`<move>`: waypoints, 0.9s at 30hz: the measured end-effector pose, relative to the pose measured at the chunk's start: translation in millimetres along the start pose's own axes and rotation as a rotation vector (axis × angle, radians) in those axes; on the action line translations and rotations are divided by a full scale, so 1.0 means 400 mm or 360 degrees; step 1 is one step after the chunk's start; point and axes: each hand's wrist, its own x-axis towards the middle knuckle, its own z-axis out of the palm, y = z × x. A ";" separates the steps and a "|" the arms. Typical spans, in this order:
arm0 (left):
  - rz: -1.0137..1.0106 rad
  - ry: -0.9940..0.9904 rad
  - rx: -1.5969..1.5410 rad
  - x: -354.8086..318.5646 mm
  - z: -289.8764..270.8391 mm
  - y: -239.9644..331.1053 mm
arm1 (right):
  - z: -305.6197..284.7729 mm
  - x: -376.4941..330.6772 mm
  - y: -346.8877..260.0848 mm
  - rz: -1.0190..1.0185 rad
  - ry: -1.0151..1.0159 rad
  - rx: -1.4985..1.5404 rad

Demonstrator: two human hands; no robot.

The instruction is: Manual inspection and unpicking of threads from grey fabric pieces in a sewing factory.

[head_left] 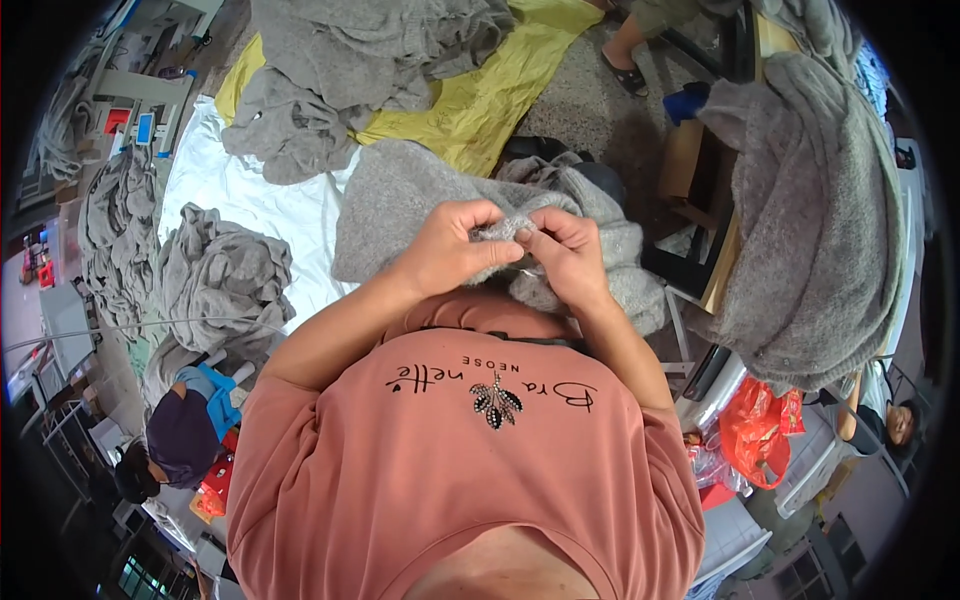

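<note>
A grey fuzzy knitted garment (405, 190) lies across my lap and spreads out in front of me. My left hand (455, 245) pinches a small fold of its edge between thumb and fingers. Close against it, my right hand (568, 250) grips the same fold, the thumb pressed on the knit. The two thumbs nearly meet over the gathered edge. Something thin and pale shows just below the fingertips, too small to make out. More of the grey knit bunches up beyond and below my right hand.
Grey knitwear (380, 45) is heaped on a yellow sheet (545, 60) ahead. Another heap (225, 265) lies by a white sheet (300, 215) at left. At right, grey knits (815, 230) drape over a wooden-edged table near a cardboard box (683, 160) and red bag (755, 430). Other people sit nearby.
</note>
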 end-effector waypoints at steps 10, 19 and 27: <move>-0.0262 -0.0116 -0.0349 0.018 0.003 -0.016 | -0.005 -0.009 0.000 -0.0077 -0.0068 0.0147; -0.0341 0.0227 -0.0871 0.013 -0.036 0.006 | -0.161 -0.041 0.023 -0.0162 -0.0637 -0.0989; -0.0292 0.0285 -0.1014 0.014 -0.028 0.001 | -0.163 -0.111 0.018 -0.0084 -0.0322 -0.1605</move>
